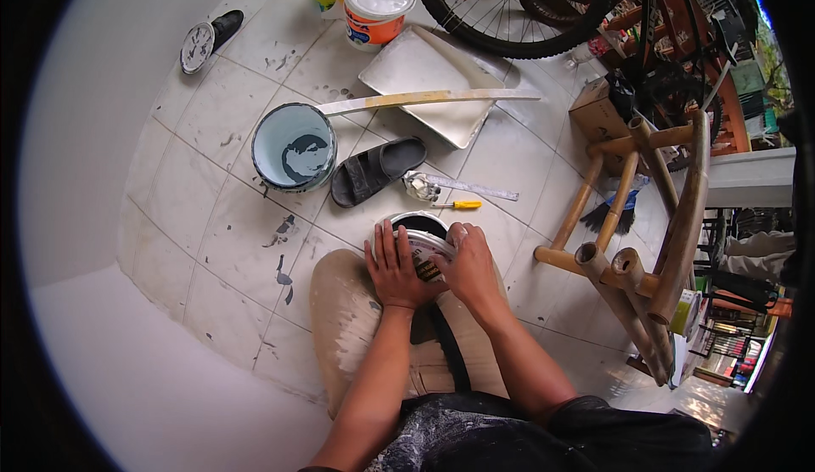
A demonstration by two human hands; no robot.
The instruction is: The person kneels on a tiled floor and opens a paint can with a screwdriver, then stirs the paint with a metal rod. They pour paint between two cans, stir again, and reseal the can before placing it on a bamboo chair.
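Between my knees stands a paint can (pixel 411 219) with a dark inside, open at its far side. A round whitish lid (pixel 427 256) with a printed label lies tilted over its near part. My left hand (pixel 396 270) rests against the lid and the can's left rim, its fingers stretched out. Closed on the lid's right edge is my right hand (pixel 466 265), with the thumb on top and the fingertips partly hidden. Just beyond the can lie a yellow-handled screwdriver (pixel 465 205) and a paint-smeared brush (pixel 422 186) with a pale flat handle.
Farther off are a black sandal (pixel 378 171), a grey paint bucket (pixel 294 123) with a long stick (pixel 424 98) across its rim, and a white tray (pixel 424 60). Lidded tubs (pixel 376 27) and a bicycle wheel (pixel 509 35) stand behind. A bamboo frame (pixel 679 243) is at right.
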